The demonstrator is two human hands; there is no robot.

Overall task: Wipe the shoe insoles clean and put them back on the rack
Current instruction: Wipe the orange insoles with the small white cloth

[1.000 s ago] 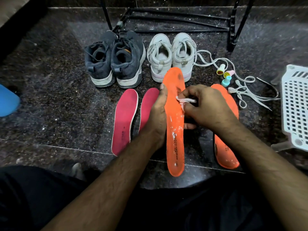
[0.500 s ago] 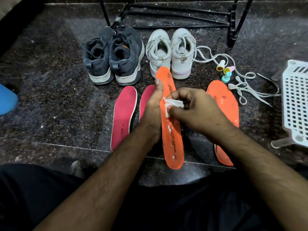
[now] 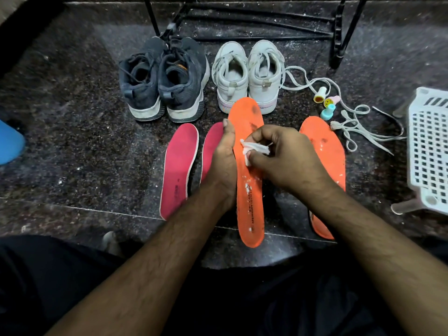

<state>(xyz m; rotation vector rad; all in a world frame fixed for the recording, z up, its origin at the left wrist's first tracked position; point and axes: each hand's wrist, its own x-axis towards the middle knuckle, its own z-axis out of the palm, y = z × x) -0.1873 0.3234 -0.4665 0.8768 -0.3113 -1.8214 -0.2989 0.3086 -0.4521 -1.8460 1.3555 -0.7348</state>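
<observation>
Since a moment ago the right hand (image 3: 288,158) has slid its crumpled white wipe (image 3: 254,149) slightly back up the orange insole (image 3: 249,202), toward the toe end; the left hand (image 3: 224,161) keeps its grip along the insole's left edge, fingers hidden behind it. Right fingers and thumb pinch the wipe against the insole's middle, so that stretch is covered. White flecks and dark smudges mark the bare parts, and the small print near the heel is too blurred to read. This insole runs lengthwise away from the person, toe toward the shoes, heel nearest the dark-clothed lap.

On the speckled dark floor (image 3: 72,132) a second orange insole (image 3: 324,154) lies to the right, partly under the right forearm. Two pink insoles (image 3: 178,170) lie to the left, the nearer one mostly behind the left hand. Beyond stand dark sneakers (image 3: 164,78) and white sneakers (image 3: 247,73), heels toward the person. Loose white laces (image 3: 351,127) trail right past three small coloured pieces (image 3: 326,103), too small to identify. Only the black rack (image 3: 339,32) legs show at the top. A white plastic basket (image 3: 429,149) is cut off at right, a blue object (image 3: 9,141) at left
</observation>
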